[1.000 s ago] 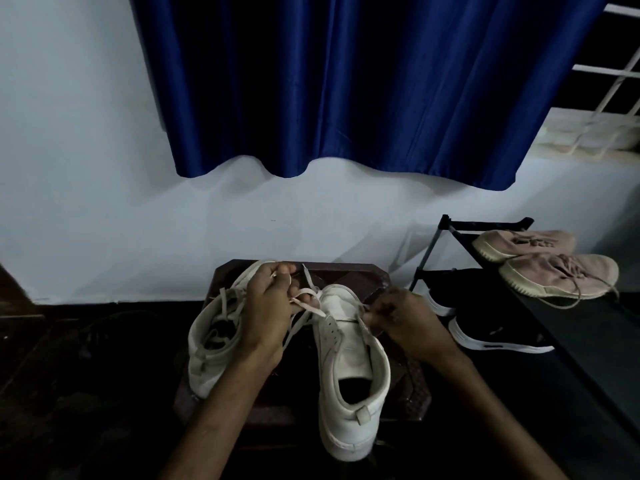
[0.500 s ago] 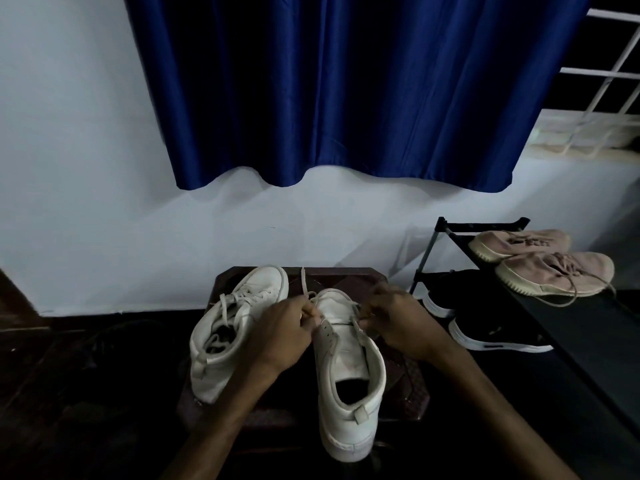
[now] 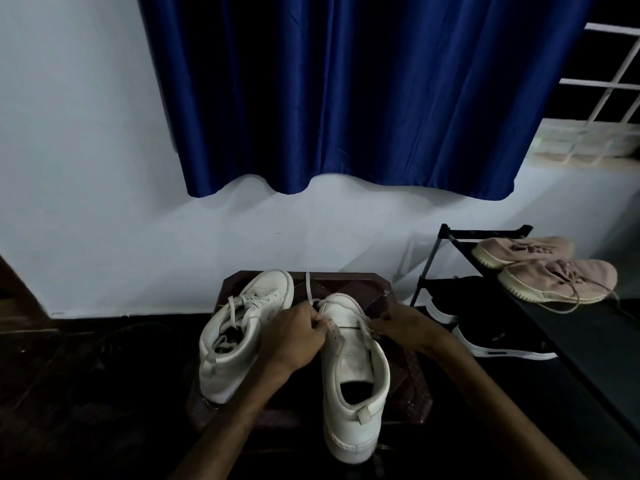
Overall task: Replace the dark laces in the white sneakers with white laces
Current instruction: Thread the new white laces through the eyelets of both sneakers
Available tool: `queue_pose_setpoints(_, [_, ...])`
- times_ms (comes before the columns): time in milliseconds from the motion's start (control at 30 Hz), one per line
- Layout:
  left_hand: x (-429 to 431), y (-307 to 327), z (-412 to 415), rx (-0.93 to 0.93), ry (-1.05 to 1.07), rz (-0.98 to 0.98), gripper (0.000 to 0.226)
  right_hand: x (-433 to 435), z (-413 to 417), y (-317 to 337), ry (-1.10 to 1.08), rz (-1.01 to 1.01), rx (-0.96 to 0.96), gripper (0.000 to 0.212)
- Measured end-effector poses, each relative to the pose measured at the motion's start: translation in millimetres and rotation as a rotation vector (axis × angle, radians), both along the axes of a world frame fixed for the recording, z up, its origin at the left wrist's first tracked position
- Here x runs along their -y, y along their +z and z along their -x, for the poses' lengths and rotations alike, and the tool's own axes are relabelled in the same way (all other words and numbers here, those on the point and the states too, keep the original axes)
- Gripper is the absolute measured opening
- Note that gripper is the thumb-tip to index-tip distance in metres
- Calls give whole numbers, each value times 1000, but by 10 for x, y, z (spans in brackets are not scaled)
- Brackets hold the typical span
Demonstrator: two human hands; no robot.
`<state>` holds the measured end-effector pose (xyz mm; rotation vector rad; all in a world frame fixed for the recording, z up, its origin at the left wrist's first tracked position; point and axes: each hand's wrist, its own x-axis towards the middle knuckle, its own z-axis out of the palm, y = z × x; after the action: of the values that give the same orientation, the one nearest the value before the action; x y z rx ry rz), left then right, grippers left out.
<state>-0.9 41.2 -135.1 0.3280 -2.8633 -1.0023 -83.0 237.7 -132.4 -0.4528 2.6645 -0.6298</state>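
Tabletop: small, dark carved wood (image 3: 374, 289), set against the foot of the wall; both white sneakers stood on it.
Wall: pale and plain (image 3: 86, 168), running behind the tabletop.
Curtain: deep blue (image 3: 346, 98), hung in front of the wall, its wavy hem well above the sneakers.
Window grille: white bars (image 3: 609, 81) at the far right, dark beyond them.
Floor: dark (image 3: 86, 393); I could make out little on it.
Shoe rack: black frame (image 3: 485, 232) just right of the tabletop; pink shoes (image 3: 561, 280) lay on its top shelf and black sneakers (image 3: 498, 337) with white soles on the shelf below.
Left sneaker: (image 3: 239, 334) on the left half of the tabletop, toe angled away and to the right, threaded with a pale lace (image 3: 235, 306) that hung loose into the ankle opening.
Right sneaker: (image 3: 349, 403) on the right half, heel toward me and reaching past the near edge, toe pointed at the wall.
White lace: (image 3: 307, 282) crossed the right sneaker in one bar near the toe; a free end stood up from my left grip, between the two toes.
Left grip: (image 3: 294, 337) fingers curled together, pinched on the white lace at the left eyelet row of the right sneaker.
Right grip: (image 3: 405, 323) fingers bent and closed on the other strand of the white lace at the right eyelet row, fingertips against the shoe's edge.
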Motion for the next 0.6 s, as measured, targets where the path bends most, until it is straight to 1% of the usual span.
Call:
queue_pose_setpoints(33, [-4,12,1,29,-5,25,23,-21,-13,13,45,-62,-78,44])
queue_pose_setpoints(67, [-7,23,5,71,-18,52,27,-32,-39,46,85,-80,-155,46])
queue_pose_setpoints(133, [6,55,27,162,-56,49,33,-64,-76,99,155,4,-202,43])
queue_pose_setpoints(167, [22,75,35,193,-67,-17,33,-95,-87,101,182,39,-198,39])
queue_pose_setpoints(233, [57,127,42,223,-80,-219,29,-161,-100,114,175,41,-204,34])
queue_pose_setpoints(367, [103,214,103,237,-99,-469,35,-108,-164,187,93,-16,-272,38])
queue_pose_setpoints(400, [102,220,124,255,-95,-520,33,-44,-180,211,111,-3,-285,38])
queue_pose_setpoints(467, [112,239,144,262,-82,-587,32,66,-174,209,147,39,-281,30])
queue_pose_setpoints(500, [124,261,139,252,-80,-612,32,78,-157,199,153,29,-274,26])
queue_pose_setpoints(600, [209,363,122,206,-85,-684,28,-12,-79,166,142,-162,-282,32])
